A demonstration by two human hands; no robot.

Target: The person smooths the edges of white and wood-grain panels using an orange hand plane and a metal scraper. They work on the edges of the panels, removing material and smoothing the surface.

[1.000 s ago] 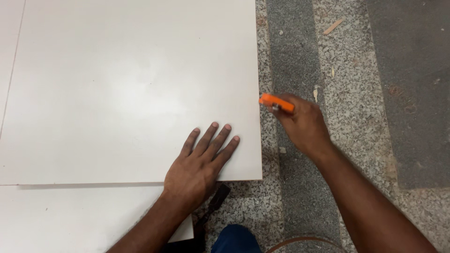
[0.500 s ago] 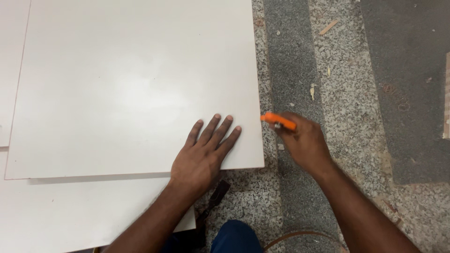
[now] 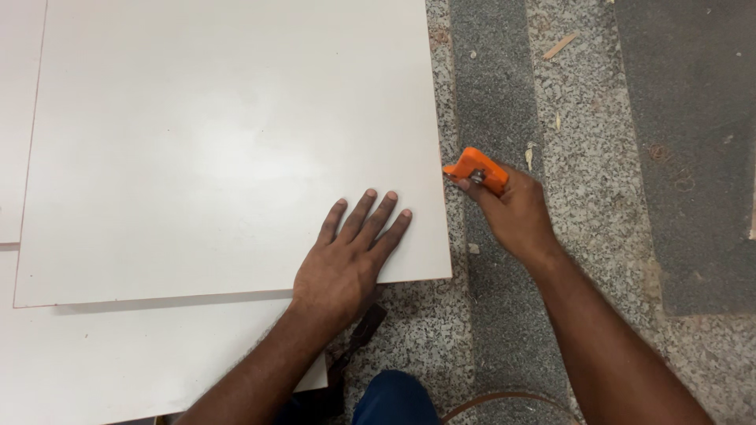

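A large white board (image 3: 220, 134) lies flat on the floor, on top of another white board (image 3: 118, 354). My left hand (image 3: 350, 260) rests palm down on the top board near its right front corner, fingers spread. My right hand (image 3: 508, 208) grips a small orange tool (image 3: 475, 170) with a metal screw on it. The tool's tip sits right beside the board's right edge, just off the board over the floor.
Speckled grey stone floor (image 3: 583, 157) with a darker strip and scattered wood chips (image 3: 557, 47) lies to the right. A dark tool handle (image 3: 358, 338) pokes out under my left wrist. My blue-clad knee (image 3: 394, 401) is at the bottom.
My right hand with the orange tool has moved nearer along the board's right edge and closer to it. My left hand stays flat on the board.
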